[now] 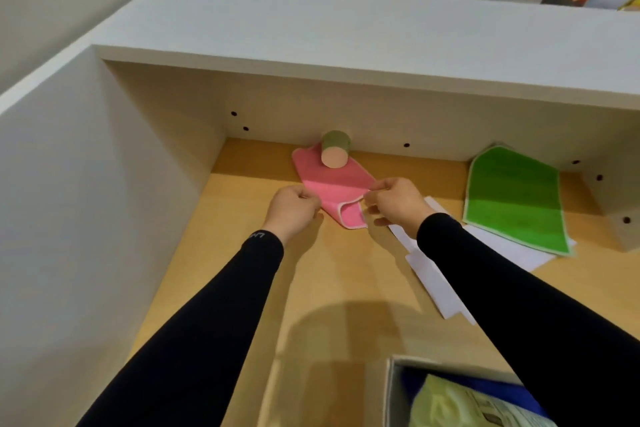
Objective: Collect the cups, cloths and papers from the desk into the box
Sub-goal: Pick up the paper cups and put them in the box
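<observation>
A pink cloth (pixel 332 184) lies on the wooden desk (pixel 346 270), its near end folded over. My left hand (pixel 293 207) pinches its left edge and my right hand (pixel 394 201) pinches its right edge. A green cup (pixel 335 148) lies on its side on the cloth's far end, by the back wall. A green cloth (pixel 516 198) lies at the right on white papers (pixel 436 281) that spread under my right arm. The box (pixel 393 392) sits at the near right and holds a blue thing and a pale yellow-green packet (pixel 460 406).
A white partition (pixel 86 201) walls the desk on the left. A white shelf (pixel 346 31) overhangs the back, with a beige back panel below it. A white block (pixel 620 211) juts in at the right edge.
</observation>
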`<state>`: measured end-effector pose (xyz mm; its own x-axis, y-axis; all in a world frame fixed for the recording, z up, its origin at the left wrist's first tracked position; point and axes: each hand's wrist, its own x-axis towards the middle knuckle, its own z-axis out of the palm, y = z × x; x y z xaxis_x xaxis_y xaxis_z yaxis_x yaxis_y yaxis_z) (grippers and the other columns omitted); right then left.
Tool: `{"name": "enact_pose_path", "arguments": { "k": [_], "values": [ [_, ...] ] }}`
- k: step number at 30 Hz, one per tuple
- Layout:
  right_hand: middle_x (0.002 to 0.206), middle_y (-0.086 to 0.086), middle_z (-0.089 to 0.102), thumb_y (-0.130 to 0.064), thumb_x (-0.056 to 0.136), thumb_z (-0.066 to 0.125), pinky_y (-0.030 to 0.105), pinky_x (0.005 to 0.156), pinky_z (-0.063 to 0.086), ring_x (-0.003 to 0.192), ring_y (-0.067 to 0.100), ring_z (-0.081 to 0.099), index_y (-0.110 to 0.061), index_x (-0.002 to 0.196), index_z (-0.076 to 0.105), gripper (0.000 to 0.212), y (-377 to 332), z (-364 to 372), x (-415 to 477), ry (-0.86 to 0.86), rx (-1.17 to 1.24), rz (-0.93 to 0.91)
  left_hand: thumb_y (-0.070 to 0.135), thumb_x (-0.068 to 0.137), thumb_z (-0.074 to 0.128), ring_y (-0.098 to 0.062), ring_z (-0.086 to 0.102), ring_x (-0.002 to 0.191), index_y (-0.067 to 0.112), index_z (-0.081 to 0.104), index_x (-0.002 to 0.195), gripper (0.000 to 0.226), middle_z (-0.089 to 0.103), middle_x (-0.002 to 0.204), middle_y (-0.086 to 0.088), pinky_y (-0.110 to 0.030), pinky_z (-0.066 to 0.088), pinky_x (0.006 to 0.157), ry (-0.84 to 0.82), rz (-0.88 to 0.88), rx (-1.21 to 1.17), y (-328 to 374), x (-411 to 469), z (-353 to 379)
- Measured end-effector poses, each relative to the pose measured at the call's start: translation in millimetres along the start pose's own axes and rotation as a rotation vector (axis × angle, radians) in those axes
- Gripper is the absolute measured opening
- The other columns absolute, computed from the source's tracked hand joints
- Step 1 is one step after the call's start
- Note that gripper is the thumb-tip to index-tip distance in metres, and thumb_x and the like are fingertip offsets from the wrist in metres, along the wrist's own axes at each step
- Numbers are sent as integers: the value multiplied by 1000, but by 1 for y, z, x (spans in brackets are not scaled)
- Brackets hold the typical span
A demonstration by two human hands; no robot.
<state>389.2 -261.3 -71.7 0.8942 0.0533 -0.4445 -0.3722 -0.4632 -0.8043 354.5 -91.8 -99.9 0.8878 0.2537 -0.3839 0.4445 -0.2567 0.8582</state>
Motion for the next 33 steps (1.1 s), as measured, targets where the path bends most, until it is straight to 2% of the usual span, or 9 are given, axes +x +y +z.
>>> {"name": "enact_pose_path", "arguments": {
  "k": [2,6,10,12,15,17,22,28,33],
  "values": [
    [105,10,61,-13,91,56,28,61,50,80,19,59,-5,118,55,28,0,8,21,40,2,-9,14,86,58,-19,53,74,15,62,89,5,62,82,-3,-33,49,73,13,-18,-46,0,20,3],
    [110,8,61,-15,91,52,25,64,47,83,19,57,-10,129,51,39,-5,18,58,107,107,-10,16,87,61,-15,55,64,9,59,89,8,59,72,1,-26,39,56,61,-28,-137,7,53,9],
    [124,8,60,-14,93,47,32,97,46,109,27,58,-10,126,54,34,-11,23,90,133,139,75,19,87,58,-17,46,60,17,51,65,24,52,66,0,-27,37,56,98,-37,-103,26,83,10],
    [129,15,59,-23,95,45,41,105,42,118,33,55,-8,124,56,34,-15,27,97,43,109,90,23,93,50,-14,49,69,14,55,81,16,52,79,2,-23,41,66,19,-22,-50,36,93,11],
    [105,12,67,-48,91,37,49,100,46,104,33,62,-23,93,60,34,-19,36,107,-36,235,95,53,78,52,-25,58,109,21,59,117,51,58,124,-6,-42,45,99,-90,27,-149,35,109,16],
    [100,11,68,-47,94,35,48,97,49,99,31,64,-21,90,59,36,-21,40,111,-35,310,70,51,79,52,-25,58,107,23,62,118,49,56,129,-12,-36,47,93,-95,44,-122,33,111,20],
    [102,11,70,-50,85,57,43,85,57,90,28,69,-10,120,54,53,-22,32,99,42,359,1,32,94,51,-15,54,78,17,61,107,22,63,107,-6,-19,35,59,111,205,16,36,99,24],
    [100,12,69,-16,81,69,27,57,58,79,26,70,-4,118,57,41,-38,-5,47,47,568,-3,16,88,62,-18,63,74,16,36,140,58,63,85,1,-29,51,70,-17,205,-244,53,48,15],
    [97,16,68,-24,87,59,28,60,57,69,22,66,-3,112,61,32,-35,-49,-40,-164,480,-44,18,94,56,-9,54,50,10,64,98,13,61,65,1,-21,49,49,-92,284,-248,71,-23,-1]
  ]
}}
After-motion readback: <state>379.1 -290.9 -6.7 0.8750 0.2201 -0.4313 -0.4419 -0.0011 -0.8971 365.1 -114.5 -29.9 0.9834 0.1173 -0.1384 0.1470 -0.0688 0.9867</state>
